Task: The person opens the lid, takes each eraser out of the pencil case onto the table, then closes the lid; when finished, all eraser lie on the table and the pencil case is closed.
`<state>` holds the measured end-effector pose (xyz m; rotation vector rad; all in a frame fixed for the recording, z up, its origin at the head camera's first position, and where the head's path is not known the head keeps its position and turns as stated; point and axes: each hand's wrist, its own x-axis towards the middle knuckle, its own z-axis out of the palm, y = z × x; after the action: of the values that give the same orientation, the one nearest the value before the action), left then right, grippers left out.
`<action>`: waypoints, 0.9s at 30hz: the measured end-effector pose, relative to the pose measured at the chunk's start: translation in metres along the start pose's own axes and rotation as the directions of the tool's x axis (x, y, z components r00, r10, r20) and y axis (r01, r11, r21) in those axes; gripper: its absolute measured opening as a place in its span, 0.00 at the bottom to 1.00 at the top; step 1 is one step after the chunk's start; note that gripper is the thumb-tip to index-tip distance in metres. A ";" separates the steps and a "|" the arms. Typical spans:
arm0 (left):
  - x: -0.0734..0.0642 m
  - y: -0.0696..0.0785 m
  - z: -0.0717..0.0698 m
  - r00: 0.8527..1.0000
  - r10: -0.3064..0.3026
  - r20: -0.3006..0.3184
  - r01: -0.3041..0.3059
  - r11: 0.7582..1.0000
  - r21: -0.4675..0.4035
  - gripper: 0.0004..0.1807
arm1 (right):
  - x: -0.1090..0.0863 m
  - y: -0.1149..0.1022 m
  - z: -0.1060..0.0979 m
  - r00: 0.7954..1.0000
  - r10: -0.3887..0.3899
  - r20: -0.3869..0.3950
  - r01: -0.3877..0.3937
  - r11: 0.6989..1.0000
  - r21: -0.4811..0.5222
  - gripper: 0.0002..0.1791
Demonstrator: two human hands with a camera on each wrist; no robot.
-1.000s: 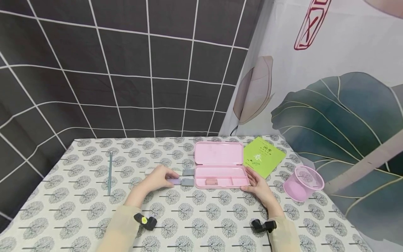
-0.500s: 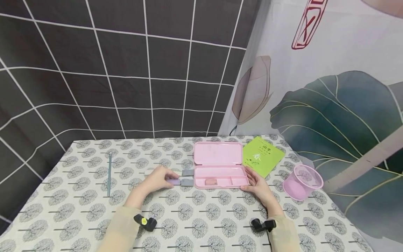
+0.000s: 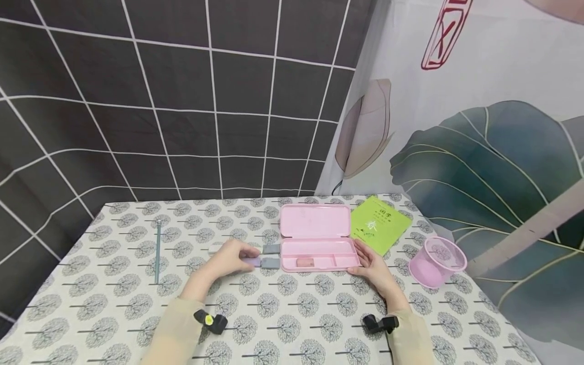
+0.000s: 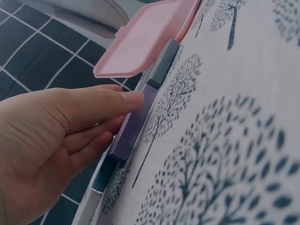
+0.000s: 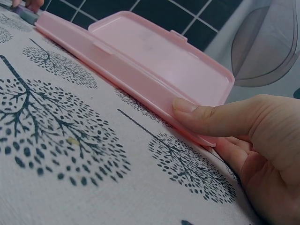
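Observation:
A pink pencil case [image 3: 315,221] lies on the table with its lid raised. A small pinkish eraser [image 3: 305,262] sits in its front compartment. My right hand [image 3: 375,267] grips the case's right end, thumb on the front wall and fingers behind the corner. To the left of the case, my left hand [image 3: 231,258] pinches a purple marker [image 4: 133,124] with a grey cap; the thumb presses on its body, and the cap points at the case. Just behind lies a second, pale marker with a grey cap [image 3: 271,249], partly hidden by the left hand.
A blue-green pencil [image 3: 157,253] lies further left. A green booklet [image 3: 380,227] is at the back right, beside the case. A pink cup-shaped container [image 3: 429,268] stands right of my right hand. Dark gridded cloth [image 3: 182,137] hangs behind the tree-patterned tablecloth [image 3: 283,324].

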<state>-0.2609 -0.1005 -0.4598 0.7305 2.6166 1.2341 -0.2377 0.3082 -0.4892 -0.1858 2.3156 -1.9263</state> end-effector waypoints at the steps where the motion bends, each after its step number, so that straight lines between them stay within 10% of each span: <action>1: 0.000 0.001 0.000 1.000 0.000 -0.001 0.000 1.000 -0.003 0.21 | 0.000 0.000 0.000 1.000 0.001 0.000 -0.001 1.000 0.000 0.54; 27: 0.020 0.042 0.044 0.990 0.101 -0.095 -0.093 0.992 0.087 0.14 | -0.001 0.003 0.001 0.997 -0.075 0.017 0.075 0.997 0.005 0.56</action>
<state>-0.2482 -0.0379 -0.4551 0.8413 2.7571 1.2238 -0.2363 0.3083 -0.4923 -0.2916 2.3252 -1.9561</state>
